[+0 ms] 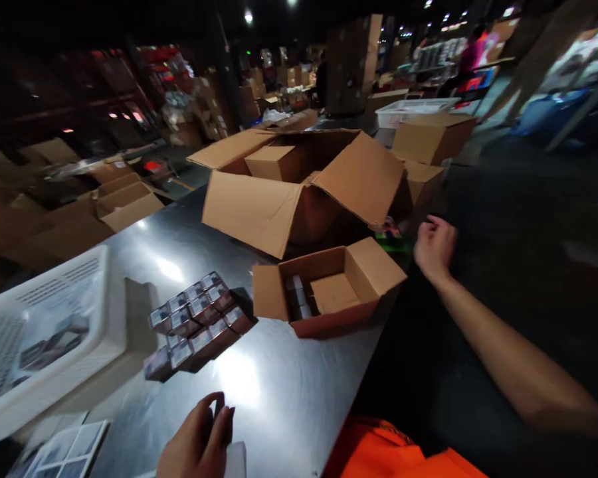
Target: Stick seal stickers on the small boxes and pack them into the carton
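My left hand (pixel 197 441) rests at the near edge of the shiny metal table (pixel 279 398), fingers curled around a small dark item beside a white card (pixel 236 459). My right hand (pixel 433 247) reaches out past the table's right edge, fingers loosely curled, holding nothing visible. It hovers just right of a small open cardboard box (pixel 329 289) that holds a few small packs along its left side. A bundle of several small dark product boxes (pixel 199 322) lies left of that carton.
A large open cardboard carton (pixel 299 192) stands behind the small one, with more cartons (pixel 431 139) to its right. A white plastic basket (pixel 40 332) sits at the left. Stacked boxes and shelving fill the dark warehouse behind. A person in pink (pixel 471 50) stands far off.
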